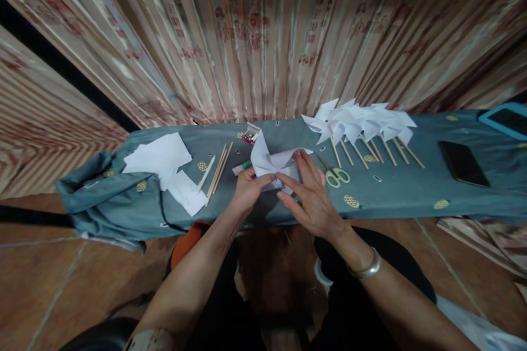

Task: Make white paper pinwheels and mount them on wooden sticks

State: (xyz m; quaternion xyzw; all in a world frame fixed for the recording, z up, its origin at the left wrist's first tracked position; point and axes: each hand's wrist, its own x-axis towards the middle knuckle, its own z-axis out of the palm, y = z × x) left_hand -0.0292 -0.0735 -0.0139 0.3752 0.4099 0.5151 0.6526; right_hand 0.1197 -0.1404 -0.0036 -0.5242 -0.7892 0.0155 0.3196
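Observation:
A partly folded white paper pinwheel (272,162) lies on the grey-green cloth (395,192) in front of me. My left hand (248,191) pinches its near edge with closed fingers. My right hand (310,192) rests on the paper's right side, fingers stretched over it and the fingertips pressing toward the centre. A glue stick with a green cap (241,166) lies just left of the paper, and green-handled scissors (336,175) lie just right of my right hand.
Several finished white pinwheels on wooden sticks (362,123) lie at the back right. Loose white sheets (162,159) and wooden sticks (218,170) lie left. A small box (250,134), a black phone (463,163) and a blue-edged tablet (506,119) also lie there. A striped curtain hangs behind.

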